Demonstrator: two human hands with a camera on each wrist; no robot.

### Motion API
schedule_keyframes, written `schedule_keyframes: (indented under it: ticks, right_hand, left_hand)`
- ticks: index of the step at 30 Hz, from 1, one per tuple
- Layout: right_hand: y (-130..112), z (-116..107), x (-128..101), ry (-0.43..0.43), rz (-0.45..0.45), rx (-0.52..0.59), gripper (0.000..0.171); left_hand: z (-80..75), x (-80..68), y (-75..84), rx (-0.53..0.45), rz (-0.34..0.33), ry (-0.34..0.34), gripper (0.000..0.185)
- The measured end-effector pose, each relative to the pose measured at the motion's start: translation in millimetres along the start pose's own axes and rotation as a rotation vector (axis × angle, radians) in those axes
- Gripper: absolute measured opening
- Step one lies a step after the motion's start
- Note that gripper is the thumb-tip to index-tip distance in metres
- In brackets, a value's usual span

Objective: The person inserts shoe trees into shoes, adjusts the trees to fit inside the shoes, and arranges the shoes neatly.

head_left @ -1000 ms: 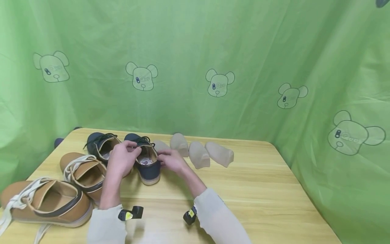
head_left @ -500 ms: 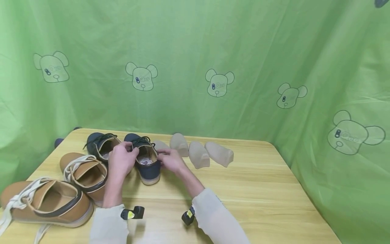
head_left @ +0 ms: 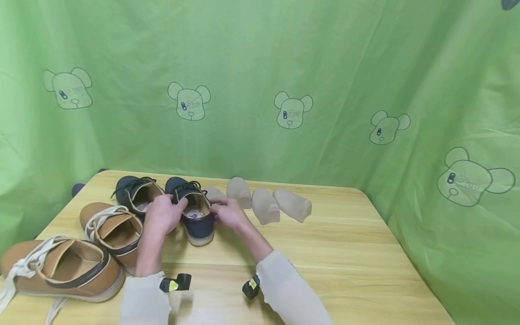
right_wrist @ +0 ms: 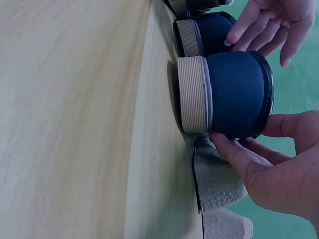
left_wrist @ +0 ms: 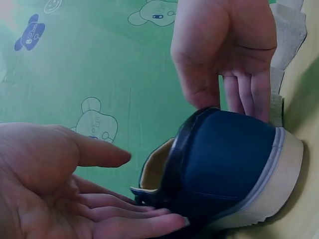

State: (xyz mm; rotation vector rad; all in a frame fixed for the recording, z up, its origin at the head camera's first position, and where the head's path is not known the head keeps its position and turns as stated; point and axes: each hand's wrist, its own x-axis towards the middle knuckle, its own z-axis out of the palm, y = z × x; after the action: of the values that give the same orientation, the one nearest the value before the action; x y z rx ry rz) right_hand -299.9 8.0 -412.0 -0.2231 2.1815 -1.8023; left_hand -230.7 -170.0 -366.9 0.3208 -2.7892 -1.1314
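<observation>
A dark navy lace-up shoe stands upright on the table, its heel toward me. At its right side my right hand grips the collar, the thumb at the rim and the fingers along the outer side, as the right wrist view shows. My left hand is at the shoe's left side, between it and the matching navy shoe. In the left wrist view that left hand has its fingers extended and its thumb apart. Whether its fingertips touch the shoe is hard to tell.
Two tan shoes with white laces, a nearer one and a farther one, stand at the left. Several grey-beige toe-shaped inserts lie behind and right of my right hand. A green curtain hangs behind the wooden table.
My left hand has shifted slightly, its fingers lowering between the two navy shoes. The right hand stays at the shoe's collar, and the shoes have barely moved.
</observation>
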Motion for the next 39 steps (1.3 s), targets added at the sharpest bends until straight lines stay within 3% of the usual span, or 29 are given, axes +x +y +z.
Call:
schedule_keyframes:
  ticks: [5,15,22,29,39]
  right_hand:
    - [-1.0,-0.6,-0.4,-0.003,-0.002,-0.016,0.042]
    - [-2.4,0.3,0.6,-0.012,-0.004,-0.034,0.046]
    - [-8.1,5.8,0.3,0.022,-0.017,-0.108,0.041]
    - [-11.0,8.1,-0.9,0.029,0.001,-0.166,0.040]
    - [-13.1,9.3,0.4,0.033,0.032,-0.109,0.045]
  left_hand:
    - [5.1,1.9,-2.7,-0.001,-0.011,-0.085,0.062]
    - [8.8,3.3,-3.0,0.073,0.008,-0.067,0.060]
    - [11.2,4.6,-4.2,0.126,0.029,-0.073,0.059]
    - [15.4,4.6,-6.5,0.083,0.000,-0.080,0.056]
    - [17.1,6.2,-7.0,0.042,-0.026,-0.048,0.058]
